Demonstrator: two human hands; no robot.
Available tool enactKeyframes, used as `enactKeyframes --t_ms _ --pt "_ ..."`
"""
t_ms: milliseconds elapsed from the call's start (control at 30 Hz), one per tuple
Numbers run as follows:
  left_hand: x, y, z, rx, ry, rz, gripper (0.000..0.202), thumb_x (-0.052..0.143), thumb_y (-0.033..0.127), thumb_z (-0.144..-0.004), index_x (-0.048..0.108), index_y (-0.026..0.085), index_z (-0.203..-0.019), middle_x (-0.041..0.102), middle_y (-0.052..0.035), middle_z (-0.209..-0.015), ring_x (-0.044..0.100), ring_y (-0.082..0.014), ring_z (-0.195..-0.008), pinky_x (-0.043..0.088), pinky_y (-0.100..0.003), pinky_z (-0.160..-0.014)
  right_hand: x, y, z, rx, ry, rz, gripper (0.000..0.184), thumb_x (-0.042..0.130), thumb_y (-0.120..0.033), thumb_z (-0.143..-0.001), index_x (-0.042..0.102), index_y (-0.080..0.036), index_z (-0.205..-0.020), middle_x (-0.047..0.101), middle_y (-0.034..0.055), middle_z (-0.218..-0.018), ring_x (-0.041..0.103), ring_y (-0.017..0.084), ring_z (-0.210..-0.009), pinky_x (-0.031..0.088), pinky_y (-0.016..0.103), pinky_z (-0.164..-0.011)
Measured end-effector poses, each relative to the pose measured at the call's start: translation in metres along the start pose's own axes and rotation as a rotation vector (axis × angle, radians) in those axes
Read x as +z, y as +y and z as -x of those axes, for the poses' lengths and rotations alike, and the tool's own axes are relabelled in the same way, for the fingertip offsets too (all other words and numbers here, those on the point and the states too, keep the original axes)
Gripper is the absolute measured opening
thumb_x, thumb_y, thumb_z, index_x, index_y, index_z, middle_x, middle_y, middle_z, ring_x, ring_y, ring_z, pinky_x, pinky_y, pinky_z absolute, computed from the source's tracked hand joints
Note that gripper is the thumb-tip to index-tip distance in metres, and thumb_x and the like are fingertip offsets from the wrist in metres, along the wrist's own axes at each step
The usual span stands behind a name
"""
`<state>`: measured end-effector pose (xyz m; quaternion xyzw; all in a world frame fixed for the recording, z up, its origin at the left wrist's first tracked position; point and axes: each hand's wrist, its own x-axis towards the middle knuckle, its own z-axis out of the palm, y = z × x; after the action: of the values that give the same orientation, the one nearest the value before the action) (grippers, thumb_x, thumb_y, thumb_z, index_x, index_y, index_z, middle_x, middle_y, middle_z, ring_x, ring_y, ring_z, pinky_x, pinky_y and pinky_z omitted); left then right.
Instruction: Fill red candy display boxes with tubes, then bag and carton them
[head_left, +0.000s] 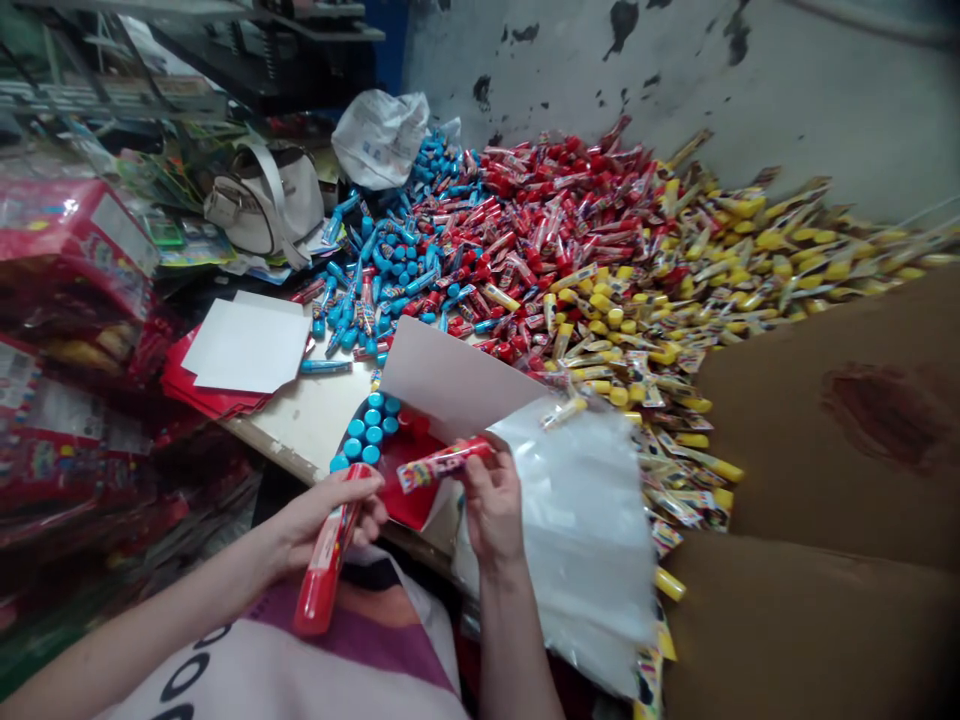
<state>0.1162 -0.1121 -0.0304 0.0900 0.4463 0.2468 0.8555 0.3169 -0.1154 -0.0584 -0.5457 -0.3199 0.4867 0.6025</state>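
Note:
My left hand is closed around a red plastic tube with a printed label, its thick end pointing down towards my shirt. Between the fingers of my right hand is another red tube in a clear printed wrapper, tilted with its red end towards the palm. Just beyond both hands stands an open carton with a white flap and red inside. Several blue-capped tubes stand upright together at its left. A red tube or cap inside shows only partly behind my hands.
A large pile of blue tubes, red tubes and yellow tubes covers the table against the wall. Clear plastic bags lie right of the carton. White-and-red flat cartons lie left. Brown cardboard blocks the right side.

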Motion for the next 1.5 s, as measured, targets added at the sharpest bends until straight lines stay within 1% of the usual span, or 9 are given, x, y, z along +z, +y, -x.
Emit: enactKeyframes --t_ms 100,367,700,867,967,1100,1233,1400,1500 --pt "-0.011 -0.01 0.01 0.025 0.063 -0.026 0.038 0.083 0.036 -0.065 0.053 0.017 -0.08 0.054 0.0048 -0.047 0.045 -0.0057 -0.034 0.036 -0.013 -0.034 -0.008 0.022 -0.001 -0.181 0.229 0.332 0.041 0.07 -0.04 -0.078 0.057 -0.02 -0.112 0.068 0.0046 -0.094 0.065 0.017 -0.081 0.054 0.031 -0.074" --pt "-0.017 -0.004 0.017 0.139 0.118 0.043 0.047 0.086 0.039 -0.06 0.047 0.018 -0.074 0.045 0.0087 -0.045 0.037 -0.0026 -0.037 0.03 -0.011 -0.036 0.023 0.072 -0.012 -0.557 -0.054 0.935 0.031 0.05 -0.038 -0.094 0.062 -0.019 -0.115 0.068 0.0099 -0.107 0.063 0.02 -0.103 0.05 0.037 -0.093" --pt "-0.013 0.014 0.019 0.21 0.075 0.046 0.041 0.084 0.036 -0.062 0.052 0.017 -0.079 0.045 0.0089 -0.045 0.038 -0.0029 -0.037 0.03 -0.012 -0.036 0.05 0.051 -0.018 -0.348 -0.299 1.339 0.038 0.052 -0.023 -0.093 0.054 -0.017 -0.13 0.064 0.014 -0.108 0.067 0.024 -0.09 0.055 0.034 -0.077" --pt "0.001 0.025 0.004 0.454 0.177 -0.004 0.041 0.08 0.043 -0.066 0.05 0.018 -0.078 0.047 0.0081 -0.046 0.043 -0.0055 -0.039 0.034 -0.014 -0.038 0.036 0.052 -0.004 -0.322 -0.236 0.99 0.041 0.052 -0.025 -0.092 0.053 -0.022 -0.132 0.061 0.0119 -0.124 0.063 0.023 -0.107 0.053 0.037 -0.091" --pt "0.008 0.029 -0.009 0.671 0.295 -0.043 0.04 0.076 0.046 -0.069 0.051 0.019 -0.083 0.05 0.0078 -0.049 0.045 -0.0069 -0.041 0.036 -0.015 -0.041 0.026 0.036 0.019 -0.11 -0.213 0.563 0.042 0.052 -0.04 -0.091 0.053 -0.025 -0.131 0.064 0.0087 -0.12 0.068 0.018 -0.085 0.058 0.032 -0.075" --pt "0.017 0.025 -0.021 0.847 0.396 -0.102 0.034 0.071 0.045 -0.075 0.05 0.02 -0.084 0.051 0.0075 -0.053 0.046 -0.0081 -0.045 0.038 -0.017 -0.045 0.029 0.01 0.05 0.165 -0.373 0.123 0.048 0.049 -0.056 -0.09 0.057 -0.023 -0.123 0.068 0.0066 -0.1 0.067 0.014 -0.068 0.055 0.024 -0.057" --pt "0.02 0.014 -0.023 0.985 0.39 -0.225 0.03 0.065 0.047 -0.081 0.053 0.022 -0.089 0.053 0.0062 -0.056 0.049 -0.0096 -0.051 0.042 -0.019 -0.054 0.037 0.0 0.056 0.301 -0.34 0.079 0.047 0.052 -0.058 -0.087 0.064 -0.018 -0.108 0.067 0.002 -0.072 0.063 0.012 -0.053 0.05 0.02 -0.047" --pt "0.007 0.016 -0.015 0.982 0.363 -0.194 0.034 0.059 0.054 -0.084 0.056 0.022 -0.093 0.054 0.0048 -0.057 0.049 -0.0098 -0.051 0.04 -0.019 -0.052 0.025 0.0 0.047 0.09 -0.225 0.187 0.026 0.065 -0.035 -0.081 0.067 -0.021 -0.103 0.069 0.0042 -0.099 0.067 0.016 -0.087 0.056 0.027 -0.076" --pt "-0.003 0.022 -0.008 0.927 0.364 -0.151 0.036 0.06 0.055 -0.082 0.054 0.022 -0.096 0.057 0.0042 -0.059 0.049 -0.0102 -0.049 0.041 -0.019 -0.049 0.012 0.004 0.043 0.016 -0.177 0.203 0.028 0.067 -0.027 -0.078 0.064 -0.021 -0.105 0.068 0.0055 -0.106 0.066 0.019 -0.097 0.055 0.032 -0.085"
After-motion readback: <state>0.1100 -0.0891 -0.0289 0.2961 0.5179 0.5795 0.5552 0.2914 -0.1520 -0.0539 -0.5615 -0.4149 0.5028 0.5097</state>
